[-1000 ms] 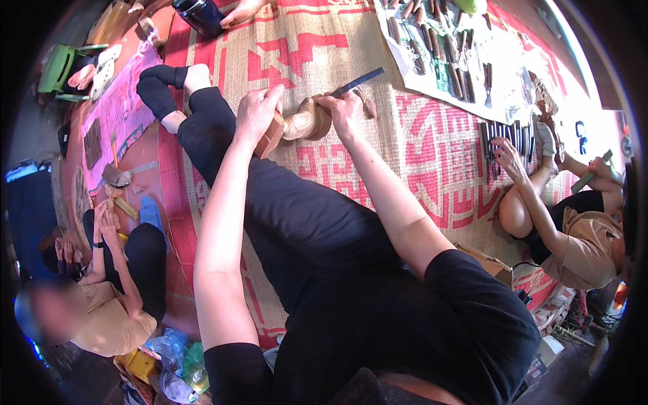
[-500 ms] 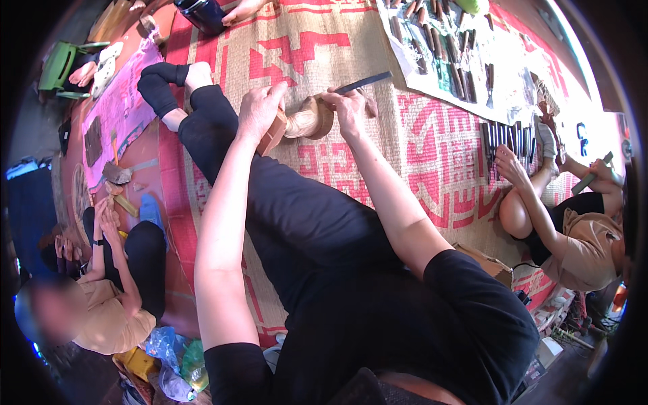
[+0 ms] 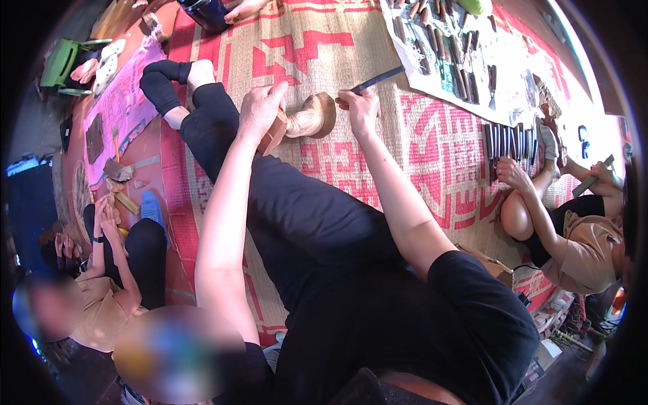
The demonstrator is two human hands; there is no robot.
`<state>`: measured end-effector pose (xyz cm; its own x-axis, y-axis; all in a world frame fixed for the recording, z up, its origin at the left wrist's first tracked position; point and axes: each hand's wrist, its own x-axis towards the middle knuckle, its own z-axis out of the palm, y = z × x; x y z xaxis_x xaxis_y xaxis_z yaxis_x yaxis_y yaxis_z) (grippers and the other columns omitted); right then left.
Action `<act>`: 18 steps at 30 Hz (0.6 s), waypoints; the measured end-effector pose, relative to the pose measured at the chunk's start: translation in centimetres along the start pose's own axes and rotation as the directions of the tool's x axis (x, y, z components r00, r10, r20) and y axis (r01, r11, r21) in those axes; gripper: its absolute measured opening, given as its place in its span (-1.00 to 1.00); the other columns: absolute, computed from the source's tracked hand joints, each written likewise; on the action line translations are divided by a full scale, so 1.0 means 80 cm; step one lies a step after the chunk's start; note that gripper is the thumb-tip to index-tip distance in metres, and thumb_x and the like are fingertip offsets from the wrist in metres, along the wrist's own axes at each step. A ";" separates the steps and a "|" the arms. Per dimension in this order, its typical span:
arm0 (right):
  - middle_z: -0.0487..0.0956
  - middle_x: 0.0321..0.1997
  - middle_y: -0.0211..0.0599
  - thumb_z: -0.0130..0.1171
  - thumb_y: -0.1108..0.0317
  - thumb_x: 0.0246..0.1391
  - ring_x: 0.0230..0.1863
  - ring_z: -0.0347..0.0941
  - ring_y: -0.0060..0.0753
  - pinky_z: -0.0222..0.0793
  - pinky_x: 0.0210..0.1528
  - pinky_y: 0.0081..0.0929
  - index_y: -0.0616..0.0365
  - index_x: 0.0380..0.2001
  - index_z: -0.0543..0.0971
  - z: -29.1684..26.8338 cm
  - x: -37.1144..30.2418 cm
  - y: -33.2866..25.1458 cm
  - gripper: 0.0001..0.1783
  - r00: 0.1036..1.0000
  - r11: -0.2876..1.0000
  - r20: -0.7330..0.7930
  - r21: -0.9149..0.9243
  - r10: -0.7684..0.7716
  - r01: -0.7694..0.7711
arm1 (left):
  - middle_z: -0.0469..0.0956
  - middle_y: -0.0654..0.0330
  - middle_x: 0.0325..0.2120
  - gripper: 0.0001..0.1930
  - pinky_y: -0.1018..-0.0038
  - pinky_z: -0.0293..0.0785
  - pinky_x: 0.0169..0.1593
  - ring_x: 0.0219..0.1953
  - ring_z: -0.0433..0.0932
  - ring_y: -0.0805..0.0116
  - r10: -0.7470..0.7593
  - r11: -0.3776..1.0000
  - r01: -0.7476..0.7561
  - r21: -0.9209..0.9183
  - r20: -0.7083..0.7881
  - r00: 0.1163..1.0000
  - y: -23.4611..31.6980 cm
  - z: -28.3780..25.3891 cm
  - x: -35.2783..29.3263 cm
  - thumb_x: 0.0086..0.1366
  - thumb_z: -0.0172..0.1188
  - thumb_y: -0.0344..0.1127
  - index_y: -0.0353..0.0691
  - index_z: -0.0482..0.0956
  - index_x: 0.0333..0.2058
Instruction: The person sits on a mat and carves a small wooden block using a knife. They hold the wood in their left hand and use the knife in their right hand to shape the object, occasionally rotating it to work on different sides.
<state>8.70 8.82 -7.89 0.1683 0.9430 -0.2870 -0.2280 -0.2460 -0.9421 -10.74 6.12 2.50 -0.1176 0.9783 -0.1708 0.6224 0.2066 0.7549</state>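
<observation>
My left hand [image 3: 262,113] is closed on the near end of a carved wooden piece [image 3: 307,121]. That piece has a pale, curved middle and flat brown ends, and it lies over the mat beside my leg. A flat dark file [image 3: 379,79] is in my right hand [image 3: 360,108], with the fingers wrapped round its near part. Its long blade points away to the upper right. Between the file and the wood there is a small gap, so they look apart. The fingers of my left hand partly hide the wood's left end.
A red and straw woven mat [image 3: 304,54] spreads beneath me. Many carving tools [image 3: 459,54] lie on a white sheet at the far right, with a row of chisels [image 3: 509,142] nearer. Co-workers sit at left and right. A dark container [image 3: 206,15] stands at the far left.
My right hand has moved right with the file, away from the wooden piece. My left hand and the wood have stayed nearly in place.
</observation>
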 end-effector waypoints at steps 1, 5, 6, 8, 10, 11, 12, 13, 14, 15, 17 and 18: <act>0.56 -0.55 -0.26 0.23 0.46 -0.21 -0.51 0.47 -0.47 0.40 -0.38 -0.57 0.37 -0.43 0.55 0.001 -0.004 0.001 -0.78 0.999 0.999 0.021 -0.013 -0.030 0.030 | 0.41 0.14 -0.75 -0.52 0.45 0.34 -0.43 -0.63 0.44 0.35 -0.021 0.999 0.021 -0.026 0.010 1.000 0.001 -0.001 0.000 0.20 -0.05 0.01 -0.31 0.44 -0.66; 0.56 -0.53 -0.27 0.25 0.45 -0.21 -0.46 0.48 -0.50 0.39 -0.33 -0.58 0.37 -0.48 0.55 0.006 -0.016 0.004 -0.80 0.992 0.999 0.124 0.049 -0.020 0.014 | 0.40 0.13 -0.75 -0.52 0.44 0.32 -0.43 -0.64 0.41 0.34 0.016 1.000 -0.016 0.000 -0.008 1.000 0.012 0.001 -0.001 0.21 -0.03 0.00 -0.34 0.44 -0.64; 0.57 -0.53 -0.27 0.25 0.45 -0.21 -0.46 0.48 -0.50 0.39 -0.33 -0.58 0.37 -0.49 0.55 0.007 -0.020 0.003 -0.81 0.989 0.998 0.151 0.061 0.000 -0.009 | 0.40 0.12 -0.74 -0.52 0.44 0.33 -0.43 -0.64 0.42 0.33 0.021 0.999 -0.020 0.026 -0.018 1.000 0.015 0.001 -0.002 0.21 -0.03 0.00 -0.34 0.44 -0.64; 0.57 -0.50 -0.25 0.24 0.46 -0.19 -0.44 0.48 -0.49 0.41 -0.32 -0.57 0.36 -0.48 0.55 0.008 -0.018 0.003 -0.83 0.991 0.999 0.129 -0.034 -0.022 0.026 | 0.46 0.10 -0.73 -0.51 0.41 0.37 -0.41 -0.62 0.49 0.26 0.024 0.999 -0.024 0.049 -0.009 1.000 0.012 0.002 0.000 0.21 -0.08 0.02 -0.29 0.47 -0.67; 0.56 -0.48 -0.23 0.23 0.46 -0.14 -0.40 0.50 -0.47 0.45 -0.30 -0.56 0.34 -0.39 0.54 0.004 -0.005 0.014 -0.80 0.988 0.979 0.126 -0.173 -0.087 0.108 | 0.48 0.09 -0.73 -0.50 0.40 0.39 -0.40 -0.60 0.52 0.22 0.040 0.997 -0.040 0.066 -0.004 0.999 0.011 0.002 0.001 0.20 -0.10 0.02 -0.27 0.49 -0.68; 0.56 -0.48 -0.23 0.22 0.47 -0.14 -0.40 0.50 -0.46 0.46 -0.30 -0.56 0.34 -0.39 0.53 -0.002 -0.001 0.020 -0.81 0.994 0.993 0.099 -0.111 -0.037 0.048 | 0.48 0.09 -0.73 -0.50 0.40 0.39 -0.40 -0.60 0.52 0.22 0.053 0.996 -0.053 0.072 -0.004 0.999 0.011 0.001 0.001 0.20 -0.10 0.03 -0.27 0.49 -0.68; 0.57 -0.47 -0.23 0.21 0.48 -0.14 -0.40 0.51 -0.46 0.46 -0.31 -0.57 0.35 -0.39 0.53 -0.005 -0.002 0.017 -0.81 0.997 0.999 0.077 -0.046 0.013 -0.010 | 0.48 0.09 -0.73 -0.50 0.40 0.39 -0.40 -0.60 0.52 0.21 0.067 0.995 -0.066 0.079 -0.005 0.998 0.010 0.000 0.001 0.20 -0.10 0.03 -0.27 0.49 -0.68; 0.57 -0.47 -0.23 0.20 0.48 -0.13 -0.40 0.51 -0.46 0.47 -0.31 -0.57 0.35 -0.39 0.53 -0.006 -0.003 0.015 -0.81 0.996 0.998 0.059 0.020 0.065 -0.067 | 0.48 0.09 -0.73 -0.50 0.39 0.39 -0.40 -0.60 0.52 0.21 0.063 0.995 -0.062 0.074 -0.007 0.998 0.008 -0.001 0.002 0.20 -0.10 0.03 -0.27 0.49 -0.68; 0.57 -0.48 -0.23 0.20 0.49 -0.14 -0.42 0.51 -0.46 0.46 -0.32 -0.57 0.35 -0.40 0.53 -0.003 -0.005 0.014 -0.81 0.997 0.999 0.076 0.040 0.028 -0.031 | 0.48 0.09 -0.73 -0.50 0.39 0.39 -0.40 -0.60 0.52 0.21 0.060 0.996 -0.059 0.069 -0.008 0.998 0.006 -0.001 0.003 0.20 -0.10 0.04 -0.27 0.49 -0.68; 0.57 -0.48 -0.24 0.20 0.49 -0.15 -0.43 0.50 -0.46 0.45 -0.33 -0.58 0.35 -0.40 0.52 0.003 -0.010 0.010 -0.81 0.996 0.998 0.092 0.055 -0.006 0.001 | 0.48 0.09 -0.73 -0.49 0.39 0.39 -0.40 -0.60 0.52 0.21 0.052 0.997 -0.052 0.061 -0.008 0.999 0.005 0.001 0.002 0.20 -0.10 0.04 -0.27 0.49 -0.68; 0.56 -0.49 -0.27 0.20 0.51 -0.16 -0.47 0.49 -0.48 0.40 -0.38 -0.61 0.36 -0.41 0.51 0.014 -0.021 0.001 -0.82 0.989 0.998 0.145 0.055 -0.003 -0.006 | 0.48 0.09 -0.73 -0.49 0.39 0.38 -0.40 -0.60 0.52 0.21 0.007 0.999 -0.007 0.037 -0.003 1.000 0.006 0.001 0.000 0.20 -0.09 0.05 -0.27 0.49 -0.68; 0.56 -0.49 -0.27 0.20 0.51 -0.17 -0.48 0.48 -0.48 0.39 -0.39 -0.61 0.36 -0.41 0.51 0.014 -0.020 0.002 -0.82 0.990 1.000 0.141 0.020 -0.010 0.008 | 0.48 0.09 -0.73 -0.49 0.39 0.38 -0.40 -0.60 0.51 0.21 -0.012 1.000 0.012 0.028 -0.003 1.000 0.007 0.000 0.001 0.20 -0.08 0.05 -0.27 0.49 -0.68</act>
<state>7.32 7.52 -7.36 0.0339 0.9677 -0.2499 -0.2461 -0.2343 -0.9405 -10.41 6.30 2.95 -0.1270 0.9759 -0.1776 0.6422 0.2174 0.7350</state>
